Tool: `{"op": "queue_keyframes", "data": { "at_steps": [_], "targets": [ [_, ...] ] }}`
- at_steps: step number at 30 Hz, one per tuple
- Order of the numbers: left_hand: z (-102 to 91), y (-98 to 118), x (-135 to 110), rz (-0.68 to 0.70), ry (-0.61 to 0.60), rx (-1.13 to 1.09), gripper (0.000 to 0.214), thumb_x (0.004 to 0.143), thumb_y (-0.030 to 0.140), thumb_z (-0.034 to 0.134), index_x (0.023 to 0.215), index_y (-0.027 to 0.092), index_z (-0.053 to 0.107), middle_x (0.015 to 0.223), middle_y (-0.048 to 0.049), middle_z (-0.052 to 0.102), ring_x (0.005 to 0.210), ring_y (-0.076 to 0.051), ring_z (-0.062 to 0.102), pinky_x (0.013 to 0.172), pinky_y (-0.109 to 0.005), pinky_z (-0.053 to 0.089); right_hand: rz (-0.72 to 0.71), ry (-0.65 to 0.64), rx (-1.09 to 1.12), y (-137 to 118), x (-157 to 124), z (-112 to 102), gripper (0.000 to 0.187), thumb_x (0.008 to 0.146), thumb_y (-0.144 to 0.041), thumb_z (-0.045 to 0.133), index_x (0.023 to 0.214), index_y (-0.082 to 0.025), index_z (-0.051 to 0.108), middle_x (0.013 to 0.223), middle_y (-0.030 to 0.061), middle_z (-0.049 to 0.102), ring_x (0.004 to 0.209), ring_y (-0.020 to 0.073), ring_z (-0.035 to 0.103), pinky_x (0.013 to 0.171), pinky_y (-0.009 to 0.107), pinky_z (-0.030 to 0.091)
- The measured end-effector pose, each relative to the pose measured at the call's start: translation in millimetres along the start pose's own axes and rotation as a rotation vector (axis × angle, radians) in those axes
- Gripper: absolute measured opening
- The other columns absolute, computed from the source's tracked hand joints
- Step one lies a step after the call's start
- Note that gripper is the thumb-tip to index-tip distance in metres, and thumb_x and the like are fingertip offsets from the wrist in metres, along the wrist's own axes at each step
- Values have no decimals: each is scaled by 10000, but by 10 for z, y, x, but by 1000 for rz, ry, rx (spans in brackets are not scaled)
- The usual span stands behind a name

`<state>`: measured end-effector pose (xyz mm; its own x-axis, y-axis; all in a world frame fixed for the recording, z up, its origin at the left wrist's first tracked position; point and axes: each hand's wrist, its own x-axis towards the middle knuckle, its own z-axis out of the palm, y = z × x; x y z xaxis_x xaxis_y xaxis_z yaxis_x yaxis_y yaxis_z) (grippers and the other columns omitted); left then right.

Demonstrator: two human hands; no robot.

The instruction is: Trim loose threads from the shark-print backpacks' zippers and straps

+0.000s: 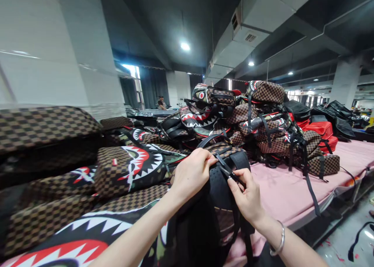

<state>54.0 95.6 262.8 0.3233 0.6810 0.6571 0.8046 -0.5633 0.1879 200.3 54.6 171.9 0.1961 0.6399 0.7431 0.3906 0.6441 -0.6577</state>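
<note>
A backpack (214, 193) with a black back panel and brown checkered fabric stands in front of me, its carry handle at the top. My left hand (194, 169) is closed at the top of the panel, pinching a narrow black strap (221, 162). At the same strap's lower end, my right hand (247, 191) grips a dark piece between thumb and fingers; its exact shape is too small to tell. A bracelet (281, 239) circles my right wrist. Left of my hands lies a checkered backpack with a shark-mouth print (140, 165).
Checkered backpacks (270, 132) are heaped on the pink-covered table (280, 193), with straps hanging toward its edge. More bags (43, 127) are stacked at left. Red bags (320, 130) and black bags lie farther right. A person (161, 102) is in the background.
</note>
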Motion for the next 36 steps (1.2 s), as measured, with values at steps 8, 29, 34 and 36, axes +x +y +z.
{"op": "queue_keyframes", "data": {
  "at_steps": [8,29,34,36],
  "targets": [
    [21,69,0,-70,15,-36,213,820,272,379,679,197,520,790,-35,604,755,-182,564,640,-279,389,-97,-12,-181,-64,89,38,149,816,-300,524,886,-174,559,712,1,596,538,107,508,518,212,376],
    [109,31,-80,100,174,1,211,842,233,376,680,190,504,754,-33,575,701,-163,550,602,-264,396,-112,-40,-205,-104,125,15,127,822,-292,521,867,-181,563,753,9,633,613,129,584,572,215,412],
    [54,81,-64,55,176,-195,200,810,232,381,645,196,487,708,-20,555,689,-162,530,619,-269,393,-123,-45,-118,-66,147,12,116,838,-280,508,831,-185,573,752,6,624,680,135,600,617,215,435],
    [-3,49,-60,-17,202,-367,194,795,262,406,636,196,495,665,-7,538,658,-157,515,612,-266,394,-93,-28,-83,-49,128,-6,117,839,-287,512,832,-182,565,743,5,612,683,134,596,614,216,439]
  ]
}}
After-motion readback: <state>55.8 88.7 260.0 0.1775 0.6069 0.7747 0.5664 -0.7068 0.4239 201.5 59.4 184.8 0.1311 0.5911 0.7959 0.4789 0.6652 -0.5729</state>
